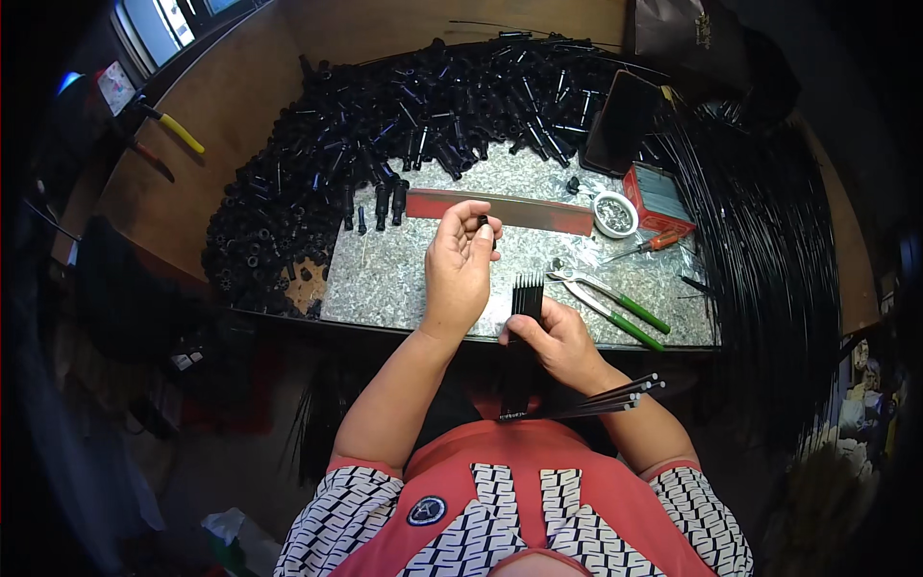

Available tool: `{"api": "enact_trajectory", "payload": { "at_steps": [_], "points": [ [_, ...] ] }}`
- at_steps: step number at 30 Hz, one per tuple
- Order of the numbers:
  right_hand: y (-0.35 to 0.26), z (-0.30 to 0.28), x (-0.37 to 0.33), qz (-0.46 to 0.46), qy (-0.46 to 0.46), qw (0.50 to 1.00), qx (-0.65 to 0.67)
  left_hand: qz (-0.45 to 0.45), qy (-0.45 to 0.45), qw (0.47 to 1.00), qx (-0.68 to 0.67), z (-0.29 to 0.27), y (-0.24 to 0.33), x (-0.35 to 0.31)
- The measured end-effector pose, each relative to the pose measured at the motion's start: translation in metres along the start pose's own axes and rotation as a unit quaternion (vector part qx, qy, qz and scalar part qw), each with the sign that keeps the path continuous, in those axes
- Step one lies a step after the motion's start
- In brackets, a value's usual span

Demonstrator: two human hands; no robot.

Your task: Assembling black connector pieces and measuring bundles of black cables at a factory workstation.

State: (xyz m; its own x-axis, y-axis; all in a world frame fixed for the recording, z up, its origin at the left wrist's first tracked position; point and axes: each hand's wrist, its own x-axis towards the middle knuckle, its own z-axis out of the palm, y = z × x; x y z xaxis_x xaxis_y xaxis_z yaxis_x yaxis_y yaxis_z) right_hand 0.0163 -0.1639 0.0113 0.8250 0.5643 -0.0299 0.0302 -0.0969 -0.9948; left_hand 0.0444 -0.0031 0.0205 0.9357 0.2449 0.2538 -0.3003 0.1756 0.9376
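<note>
My left hand (460, 269) is raised over the front of the speckled board (385, 274), its fingers closed on a small black plastic part (485, 221). Most of that part is hidden by the fingers. Lower and to the right, my right hand (565, 344) grips a flat row of thin black rods (528, 300), whose pale tips stick up above the thumb. The rods' lower ends reach down toward my lap. More black rods with white ends (630, 394) stick out to the right, over my right forearm. Beside the row's tips lie green-handled pliers (615, 310).
A heap of black tubular parts (433, 106) spreads across the back and left. A metal strip (500, 210) crosses the board. To the right are a white bowl (630, 229) of small bits, a red box (642, 210), an orange screwdriver (661, 240), a phone (623, 125) and long black rods (769, 250).
</note>
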Motion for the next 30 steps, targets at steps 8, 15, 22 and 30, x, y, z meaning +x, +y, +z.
{"api": "enact_trajectory", "payload": {
  "at_steps": [8,15,22,30],
  "points": [
    [0.008,-0.004,0.004,0.002,0.004,1.0,0.031,-0.155,-0.056,0.97,-0.18,-0.022,0.009,-0.001],
    [0.008,-0.001,0.006,-0.002,0.019,0.999,0.027,-0.2,-0.068,0.949,-0.235,-0.028,0.007,-0.009],
    [0.005,0.0,0.005,-0.018,0.008,1.0,0.003,-0.2,-0.084,0.946,-0.24,-0.027,0.007,-0.014],
    [0.013,0.0,0.006,-0.008,0.003,1.0,0.019,-0.213,-0.056,0.954,-0.205,-0.025,0.005,-0.015]
  ]
}}
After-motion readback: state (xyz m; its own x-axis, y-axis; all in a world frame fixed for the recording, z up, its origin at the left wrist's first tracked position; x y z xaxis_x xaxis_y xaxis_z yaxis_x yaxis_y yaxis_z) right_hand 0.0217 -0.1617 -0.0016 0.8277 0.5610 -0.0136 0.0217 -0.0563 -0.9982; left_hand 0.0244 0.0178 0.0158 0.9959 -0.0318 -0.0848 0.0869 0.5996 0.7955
